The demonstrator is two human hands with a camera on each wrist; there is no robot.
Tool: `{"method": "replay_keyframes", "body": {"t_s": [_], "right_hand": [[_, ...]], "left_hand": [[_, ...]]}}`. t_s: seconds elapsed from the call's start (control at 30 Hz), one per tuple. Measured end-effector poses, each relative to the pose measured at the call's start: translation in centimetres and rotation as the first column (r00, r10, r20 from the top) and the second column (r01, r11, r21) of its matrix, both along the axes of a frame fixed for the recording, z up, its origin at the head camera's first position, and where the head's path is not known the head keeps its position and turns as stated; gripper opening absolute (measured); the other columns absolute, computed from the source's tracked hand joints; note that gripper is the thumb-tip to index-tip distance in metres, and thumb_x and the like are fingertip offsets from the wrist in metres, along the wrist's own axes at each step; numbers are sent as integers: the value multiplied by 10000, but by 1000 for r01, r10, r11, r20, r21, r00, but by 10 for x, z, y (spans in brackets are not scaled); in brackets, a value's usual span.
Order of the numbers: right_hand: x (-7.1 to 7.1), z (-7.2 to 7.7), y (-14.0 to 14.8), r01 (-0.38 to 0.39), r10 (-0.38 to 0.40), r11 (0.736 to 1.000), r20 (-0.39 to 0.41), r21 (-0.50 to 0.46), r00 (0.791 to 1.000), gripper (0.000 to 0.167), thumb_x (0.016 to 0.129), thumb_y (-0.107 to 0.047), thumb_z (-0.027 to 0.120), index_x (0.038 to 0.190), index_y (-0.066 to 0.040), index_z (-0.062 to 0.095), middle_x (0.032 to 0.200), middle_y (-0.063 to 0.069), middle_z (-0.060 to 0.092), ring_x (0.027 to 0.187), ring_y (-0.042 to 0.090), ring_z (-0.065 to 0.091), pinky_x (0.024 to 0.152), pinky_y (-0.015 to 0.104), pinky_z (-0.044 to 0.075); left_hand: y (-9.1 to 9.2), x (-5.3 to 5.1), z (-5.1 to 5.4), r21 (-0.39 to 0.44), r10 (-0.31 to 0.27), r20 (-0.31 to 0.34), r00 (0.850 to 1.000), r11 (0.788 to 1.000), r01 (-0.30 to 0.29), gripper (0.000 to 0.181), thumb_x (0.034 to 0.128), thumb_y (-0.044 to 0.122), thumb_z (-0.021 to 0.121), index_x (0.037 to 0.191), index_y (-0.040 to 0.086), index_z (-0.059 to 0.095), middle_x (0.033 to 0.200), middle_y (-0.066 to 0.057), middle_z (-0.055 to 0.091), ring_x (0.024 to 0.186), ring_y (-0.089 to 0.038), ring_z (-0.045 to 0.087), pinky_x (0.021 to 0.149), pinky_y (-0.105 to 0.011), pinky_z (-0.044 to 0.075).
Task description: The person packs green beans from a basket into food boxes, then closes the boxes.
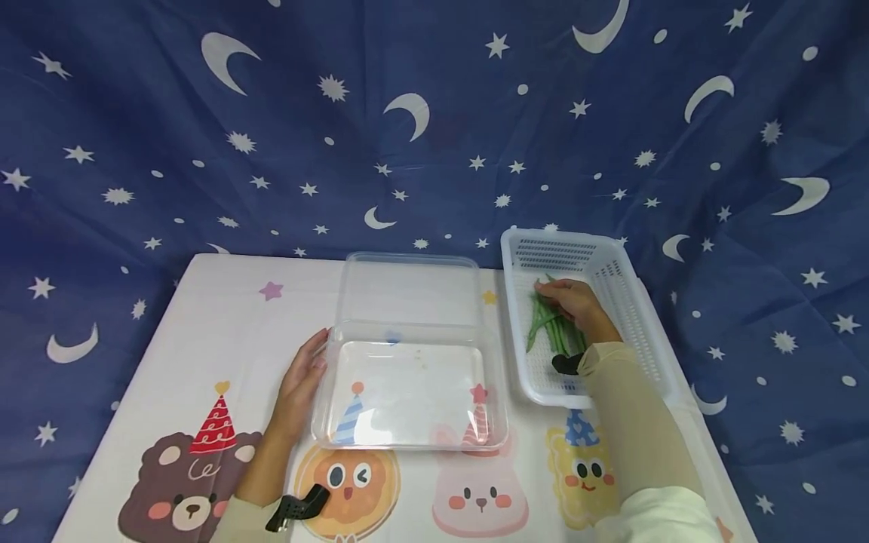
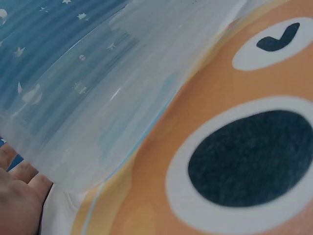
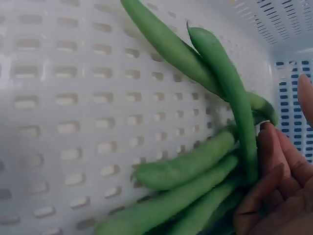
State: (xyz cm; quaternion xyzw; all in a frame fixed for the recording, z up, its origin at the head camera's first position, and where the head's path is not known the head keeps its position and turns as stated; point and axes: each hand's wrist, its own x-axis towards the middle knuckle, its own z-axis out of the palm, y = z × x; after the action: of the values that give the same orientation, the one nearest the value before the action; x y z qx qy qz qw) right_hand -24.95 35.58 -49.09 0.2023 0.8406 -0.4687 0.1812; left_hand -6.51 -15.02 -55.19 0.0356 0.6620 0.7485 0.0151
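My left hand (image 1: pixel 302 385) rests against the left side of a clear plastic container (image 1: pixel 410 445), its fingers along the outer wall. In the left wrist view, part of that hand (image 2: pixel 22 196) shows beside the see-through wall. A clear lid-like panel (image 1: pixel 410 290) extends from the container's far side. My right hand (image 1: pixel 577 305) reaches into a white plastic basket (image 1: pixel 627 317) at the right. Its curled fingers hold the ends of some green beans (image 1: pixel 551 326). In the right wrist view, several beans (image 3: pixel 186 171) lie on the slotted basket floor, with the fingers (image 3: pixel 274 152) at their ends.
The white tablecloth (image 1: pixel 224 332) carries printed cartoon animals and party hats. A blue curtain (image 1: pixel 434 151) with moons and stars hangs behind the table and down both sides. The basket's slotted wall stands around the right hand. Black straps sit at both wrists.
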Motion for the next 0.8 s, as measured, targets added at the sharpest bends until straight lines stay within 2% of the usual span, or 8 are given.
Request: {"method": "replay_keyframes", "body": {"t_s": [0.07,0.13,0.27,0.37,0.57,0.7,0.8], "right_hand": [[0,-2,0,-8,8,1000,-1,23,1000,503,888,-507,762,1221,-144,661,849,-91,667,443,73,309,477,271,334],[0,-4,0,-14,14,999,-7,49,1000,519,874,-514,773,1217,-142,659,882,-82,647,490,83,354,517,275,363],[0,-8,-4,-57,60,993,-32,102,998,534,860,-482,799,1214,-110,649,1065,-13,601,747,135,512,668,291,454],[1,-10,-7,-85,92,987,-43,139,995,529,853,-464,814,1193,-99,639,1175,46,570,913,189,545,753,311,478],[0,-11,-10,-120,133,974,-55,193,990,527,851,-463,815,1178,-92,635,1217,100,581,928,217,555,774,331,473],[-1,-10,-11,-153,168,965,-51,214,985,533,856,-471,807,1183,-91,629,1227,107,576,960,231,544,797,340,465],[-1,-9,-13,-161,176,962,-50,223,983,520,848,-432,826,1180,-83,628,1167,89,588,955,244,542,795,348,466]], "left_hand": [[1,-1,-1,0,-13,-11,1000,1000,13,525,1094,186,393,1607,132,296,1629,-241,306,1460,-190,439,1087,-231,455],[1,-1,-2,-3,-26,-21,999,1000,26,533,1093,177,389,1612,125,280,1631,-253,292,1455,-169,442,1088,-228,452],[1,-2,-2,-21,-31,-31,999,999,31,539,1089,167,384,1614,123,273,1638,-230,295,1444,-136,441,1091,-208,440],[0,-2,-3,-40,-39,-25,999,999,38,539,1090,172,380,1616,131,272,1642,-217,300,1439,-129,447,1082,-204,444],[0,-2,-5,-16,-70,-17,997,997,70,544,1090,174,376,1620,155,256,1633,-224,312,1442,-189,459,1076,-223,464],[0,-1,-5,-2,-88,-33,996,996,88,565,1083,153,390,1624,137,231,1646,-217,290,1468,-182,432,1096,-205,439],[0,0,-4,-6,-95,-35,995,995,95,573,1084,156,396,1628,134,215,1664,-193,268,1500,-181,390,1109,-181,411]]}}
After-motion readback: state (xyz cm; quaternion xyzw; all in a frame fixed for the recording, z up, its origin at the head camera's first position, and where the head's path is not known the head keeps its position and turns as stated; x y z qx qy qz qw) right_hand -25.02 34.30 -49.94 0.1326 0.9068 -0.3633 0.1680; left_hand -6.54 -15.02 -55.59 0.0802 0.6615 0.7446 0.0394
